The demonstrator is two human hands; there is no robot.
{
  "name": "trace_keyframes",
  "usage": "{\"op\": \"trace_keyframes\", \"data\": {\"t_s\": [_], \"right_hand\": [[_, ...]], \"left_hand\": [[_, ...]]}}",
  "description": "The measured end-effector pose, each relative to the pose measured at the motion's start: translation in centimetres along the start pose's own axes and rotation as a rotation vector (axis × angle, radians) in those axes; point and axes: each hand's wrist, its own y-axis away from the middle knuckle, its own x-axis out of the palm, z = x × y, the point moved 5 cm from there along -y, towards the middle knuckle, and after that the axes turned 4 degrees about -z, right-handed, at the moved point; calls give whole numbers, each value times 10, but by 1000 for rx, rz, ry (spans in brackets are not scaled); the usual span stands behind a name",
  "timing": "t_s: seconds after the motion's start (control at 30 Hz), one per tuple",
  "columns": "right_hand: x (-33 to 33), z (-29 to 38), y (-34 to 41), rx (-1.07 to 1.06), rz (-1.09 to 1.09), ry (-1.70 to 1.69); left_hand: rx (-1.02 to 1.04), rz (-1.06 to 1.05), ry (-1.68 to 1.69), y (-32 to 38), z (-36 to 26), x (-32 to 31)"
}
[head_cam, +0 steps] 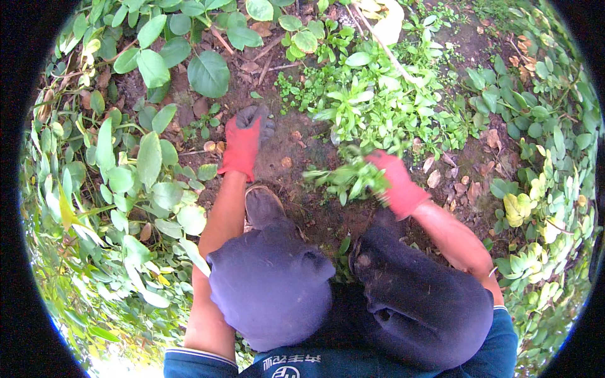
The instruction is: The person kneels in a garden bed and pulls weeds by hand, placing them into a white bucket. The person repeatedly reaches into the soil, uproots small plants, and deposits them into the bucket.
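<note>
My right hand (pixel 394 182), in a red work glove, grips a bunch of leafy green weeds (pixel 352 177). The bunch sticks out to the left of the glove over brown soil (pixel 288 146), its leaves blurred. Beyond that hand a dense patch of low green weeds (pixel 378 104) grows from the ground. My left hand (pixel 246 137), gloved in red with dark grey fingers and palm, is low over the soil ahead of my left shoe (pixel 264 205). Its fingers are curled in, and nothing shows between them.
Broad-leaved plants (pixel 151 175) crowd the left side, and more foliage (pixel 534 108) lines the right. A thin pale stem (pixel 385 47) slants over the weed patch. Dry leaves (pixel 435 177) litter the soil. My bent knees (pixel 279 288) are close in front of me.
</note>
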Motion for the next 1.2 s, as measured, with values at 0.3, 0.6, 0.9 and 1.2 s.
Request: {"op": "trace_keyframes", "data": {"t_s": [0.3,0.6,0.9,1.2], "right_hand": [[-92,-69,5,584,-225,-149],[-155,-81,45,780,-163,-322],[-42,-15,35,114,97,156],[19,-11,-2,20,195,488]], "left_hand": [[-15,-17,59,7,-10,5],[-73,20,-125,4,-14,7],[-60,34,-59,6,-13,1],[-58,32,41,5,-15,2]]}}
